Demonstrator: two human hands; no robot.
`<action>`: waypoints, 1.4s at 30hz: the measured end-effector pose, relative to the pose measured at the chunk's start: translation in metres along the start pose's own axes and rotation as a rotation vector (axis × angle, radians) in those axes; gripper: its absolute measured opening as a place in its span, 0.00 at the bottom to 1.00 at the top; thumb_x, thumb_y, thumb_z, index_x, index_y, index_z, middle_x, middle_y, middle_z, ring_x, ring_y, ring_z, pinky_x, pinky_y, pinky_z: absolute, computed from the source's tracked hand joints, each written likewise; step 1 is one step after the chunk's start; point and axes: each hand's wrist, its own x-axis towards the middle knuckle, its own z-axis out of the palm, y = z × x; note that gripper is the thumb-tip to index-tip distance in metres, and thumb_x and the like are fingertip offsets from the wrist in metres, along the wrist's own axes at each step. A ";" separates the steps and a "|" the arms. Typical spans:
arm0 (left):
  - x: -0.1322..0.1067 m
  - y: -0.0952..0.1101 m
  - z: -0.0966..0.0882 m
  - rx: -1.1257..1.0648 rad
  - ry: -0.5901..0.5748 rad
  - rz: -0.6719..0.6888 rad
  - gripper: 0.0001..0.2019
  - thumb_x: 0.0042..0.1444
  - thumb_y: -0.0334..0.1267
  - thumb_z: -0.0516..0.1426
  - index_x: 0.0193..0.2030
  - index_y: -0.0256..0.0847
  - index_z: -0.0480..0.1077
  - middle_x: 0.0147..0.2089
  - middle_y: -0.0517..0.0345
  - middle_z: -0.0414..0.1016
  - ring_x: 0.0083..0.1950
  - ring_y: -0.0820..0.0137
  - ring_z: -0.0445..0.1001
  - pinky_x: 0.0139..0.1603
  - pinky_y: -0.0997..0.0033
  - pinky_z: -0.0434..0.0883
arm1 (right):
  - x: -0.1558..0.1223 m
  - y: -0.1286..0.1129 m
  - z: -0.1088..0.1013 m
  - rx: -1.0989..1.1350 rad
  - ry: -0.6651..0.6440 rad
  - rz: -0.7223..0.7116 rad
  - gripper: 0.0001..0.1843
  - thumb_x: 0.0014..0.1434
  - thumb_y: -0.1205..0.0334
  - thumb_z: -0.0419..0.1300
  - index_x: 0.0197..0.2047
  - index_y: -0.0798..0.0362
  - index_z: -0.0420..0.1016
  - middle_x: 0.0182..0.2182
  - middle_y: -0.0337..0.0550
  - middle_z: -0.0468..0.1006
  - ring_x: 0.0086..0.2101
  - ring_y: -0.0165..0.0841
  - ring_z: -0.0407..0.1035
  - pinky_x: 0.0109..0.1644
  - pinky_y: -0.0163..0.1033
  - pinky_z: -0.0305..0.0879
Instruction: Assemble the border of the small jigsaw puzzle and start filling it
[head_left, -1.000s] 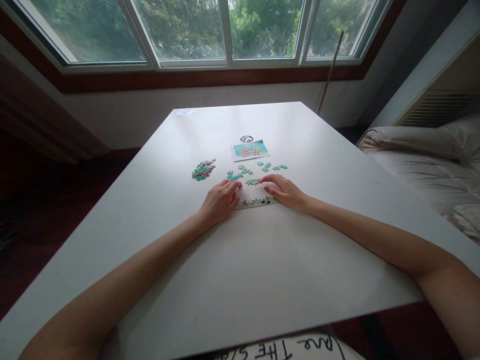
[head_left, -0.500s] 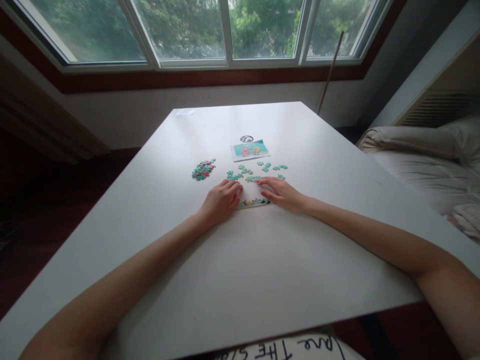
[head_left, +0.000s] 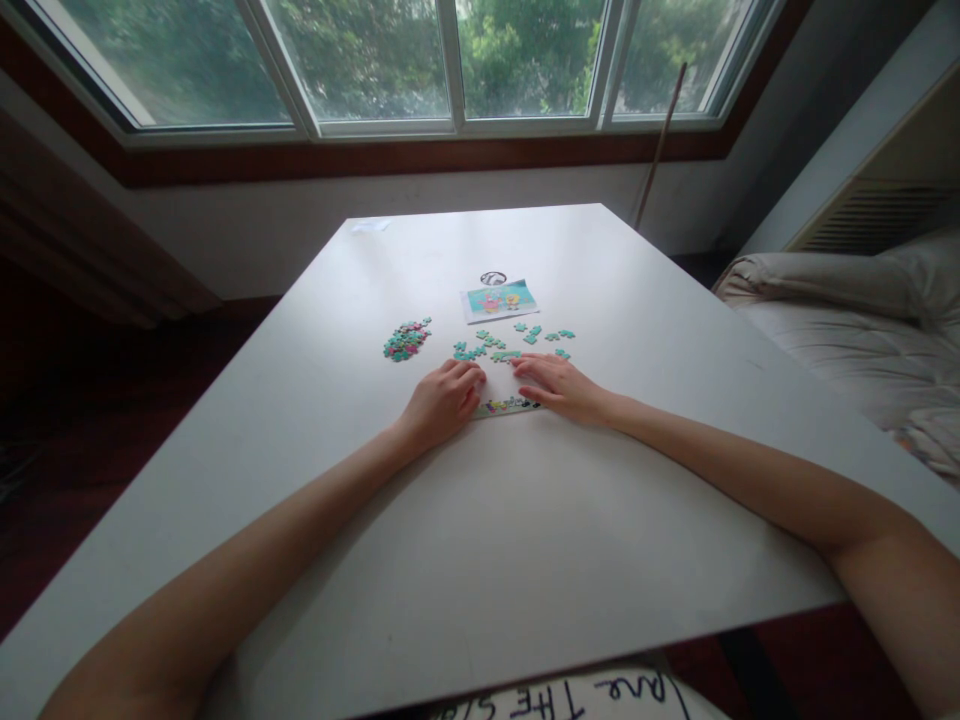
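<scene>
White-framed window (head_left: 452, 126) ahead of me, green trees (head_left: 517, 60) outside, thin pole (head_left: 663, 135) leaning near the window's right end, pale padded couch (head_left: 832, 300) to my right, dim curtain (head_left: 82, 220) to my left, dark reddish floor (head_left: 135, 420) below.

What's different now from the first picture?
The right hand moved a little left, and a teal piece now shows beyond it. The green pieces near that hand sit slightly farther away. The left hand, puzzle pile and picture card stayed put.
</scene>
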 end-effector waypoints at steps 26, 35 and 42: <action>0.000 -0.001 0.002 0.004 -0.003 0.010 0.10 0.57 0.29 0.48 0.43 0.39 0.68 0.46 0.53 0.73 0.48 0.64 0.68 0.49 0.63 0.70 | 0.000 -0.003 0.000 -0.017 -0.029 0.035 0.20 0.62 0.48 0.48 0.50 0.51 0.68 0.59 0.50 0.66 0.60 0.41 0.57 0.60 0.52 0.51; -0.001 -0.002 0.002 0.009 0.012 0.017 0.10 0.57 0.29 0.49 0.43 0.40 0.68 0.46 0.53 0.73 0.48 0.64 0.68 0.48 0.64 0.70 | -0.001 -0.003 -0.001 -0.024 -0.025 0.025 0.20 0.62 0.48 0.49 0.50 0.51 0.68 0.59 0.50 0.67 0.59 0.41 0.58 0.60 0.52 0.51; 0.000 -0.002 0.002 0.022 0.006 0.018 0.10 0.58 0.29 0.48 0.43 0.39 0.68 0.46 0.53 0.73 0.47 0.64 0.68 0.48 0.64 0.70 | -0.001 -0.004 -0.001 -0.029 -0.025 0.025 0.20 0.62 0.49 0.49 0.50 0.52 0.69 0.59 0.50 0.66 0.59 0.41 0.58 0.60 0.53 0.51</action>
